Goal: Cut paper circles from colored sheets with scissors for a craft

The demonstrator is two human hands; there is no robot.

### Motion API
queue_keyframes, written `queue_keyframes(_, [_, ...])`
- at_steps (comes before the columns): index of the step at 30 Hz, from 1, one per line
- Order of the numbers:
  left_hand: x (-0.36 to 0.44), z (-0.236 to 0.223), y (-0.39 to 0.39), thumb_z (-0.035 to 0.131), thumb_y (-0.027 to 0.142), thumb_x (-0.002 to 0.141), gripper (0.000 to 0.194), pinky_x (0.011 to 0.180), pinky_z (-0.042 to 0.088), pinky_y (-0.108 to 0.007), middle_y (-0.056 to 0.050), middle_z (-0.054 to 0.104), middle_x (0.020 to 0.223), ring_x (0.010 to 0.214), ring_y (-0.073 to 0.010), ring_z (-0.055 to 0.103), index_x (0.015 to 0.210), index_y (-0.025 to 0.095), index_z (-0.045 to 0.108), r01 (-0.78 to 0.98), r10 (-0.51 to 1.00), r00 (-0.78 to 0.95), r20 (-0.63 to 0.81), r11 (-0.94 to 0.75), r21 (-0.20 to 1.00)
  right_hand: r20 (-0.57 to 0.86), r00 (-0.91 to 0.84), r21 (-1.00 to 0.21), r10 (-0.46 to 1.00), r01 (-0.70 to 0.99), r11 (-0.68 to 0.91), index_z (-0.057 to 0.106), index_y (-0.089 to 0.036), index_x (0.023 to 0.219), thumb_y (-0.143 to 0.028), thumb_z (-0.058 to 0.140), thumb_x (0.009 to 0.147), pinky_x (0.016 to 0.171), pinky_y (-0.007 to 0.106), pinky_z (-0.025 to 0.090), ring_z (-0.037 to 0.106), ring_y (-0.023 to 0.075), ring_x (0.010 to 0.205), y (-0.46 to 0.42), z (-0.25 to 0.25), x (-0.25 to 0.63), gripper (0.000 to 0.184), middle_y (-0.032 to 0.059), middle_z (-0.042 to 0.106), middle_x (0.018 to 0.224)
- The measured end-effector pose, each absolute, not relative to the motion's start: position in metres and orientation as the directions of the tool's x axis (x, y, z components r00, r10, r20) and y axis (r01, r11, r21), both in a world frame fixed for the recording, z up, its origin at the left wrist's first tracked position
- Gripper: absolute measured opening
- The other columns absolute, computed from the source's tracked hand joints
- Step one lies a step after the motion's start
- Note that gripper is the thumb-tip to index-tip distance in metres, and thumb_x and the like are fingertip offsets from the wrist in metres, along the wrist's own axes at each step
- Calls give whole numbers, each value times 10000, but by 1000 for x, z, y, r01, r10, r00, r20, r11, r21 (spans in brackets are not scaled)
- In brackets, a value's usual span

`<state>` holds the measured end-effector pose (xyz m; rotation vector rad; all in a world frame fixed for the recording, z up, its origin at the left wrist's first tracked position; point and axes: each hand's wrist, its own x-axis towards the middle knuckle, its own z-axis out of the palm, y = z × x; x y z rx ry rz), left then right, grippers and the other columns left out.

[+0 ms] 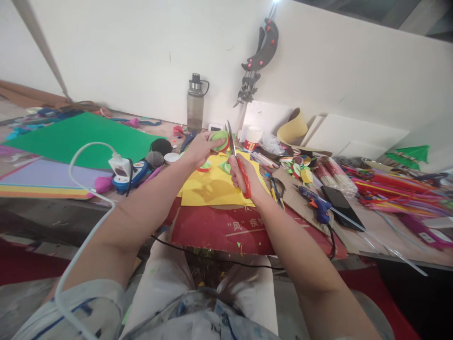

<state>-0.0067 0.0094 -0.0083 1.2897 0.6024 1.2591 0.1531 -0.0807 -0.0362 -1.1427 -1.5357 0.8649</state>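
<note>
My left hand (201, 150) pinches a round green piece with a red rim (220, 141), held up above the yellow sheets. In my right hand (244, 172) is a pair of scissors (243, 175) with red handles, its blades parted slightly and pointing up beside the round piece. Yellow sheets (212, 189) lie below both hands on a dark red board (212, 229). Another round red-and-green piece (204, 166) rests on the yellow, and a green scrap (225, 166) is partly hidden behind my right hand.
A water bottle (195, 104) and a paper cup (253, 137) stand at the back. To the right are a hot glue gun (314, 204), a phone (342, 208) and colourful pipe cleaners (375, 189). Leftward lie a green sheet (85, 141) and a blue power strip (132, 177) with a white cable.
</note>
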Motion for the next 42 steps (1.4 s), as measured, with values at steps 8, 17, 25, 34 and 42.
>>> queue_keyframes(8, [-5,-6,8,988,277,568,389,630,486,-214,16,626,697,656,-92,580,736,154,660,-376,924,258,282,-173,911,306,-58,-913,950,265,310,521,-243,911,-892,507,889,457,262,302,364,111,535,-77,-42,156,649,-40,403,657])
queue_keyframes(17, [-4,-6,6,959,279,676,315,667,517,-226,-16,715,763,677,-104,652,818,138,716,-420,935,242,259,-139,897,296,-46,-915,954,271,297,526,-251,889,-872,538,890,468,273,298,352,115,527,-75,-46,156,622,-36,388,652])
queue_keyframes(25, [-3,-6,6,959,338,701,348,556,442,-216,-30,724,749,628,-117,671,851,140,715,-375,940,233,249,-149,915,308,-59,-912,950,266,312,543,-255,903,-856,555,893,474,267,312,368,115,536,-73,-47,157,601,-37,395,657])
queue_keyframes(34, [-8,-4,7,1012,429,615,465,491,378,-200,-29,706,726,603,-120,653,827,147,708,-304,929,245,278,-198,932,312,-68,-904,948,287,318,500,-255,892,-885,529,892,478,278,317,354,119,542,-72,-49,158,631,-35,378,663])
queue_keyframes(42, [-9,4,0,998,378,613,435,487,377,-188,-11,676,681,600,-119,649,805,140,690,-288,928,264,263,-185,940,323,-65,-882,944,341,325,472,-252,876,-899,500,896,474,273,288,334,111,531,-76,-44,158,647,-41,360,646])
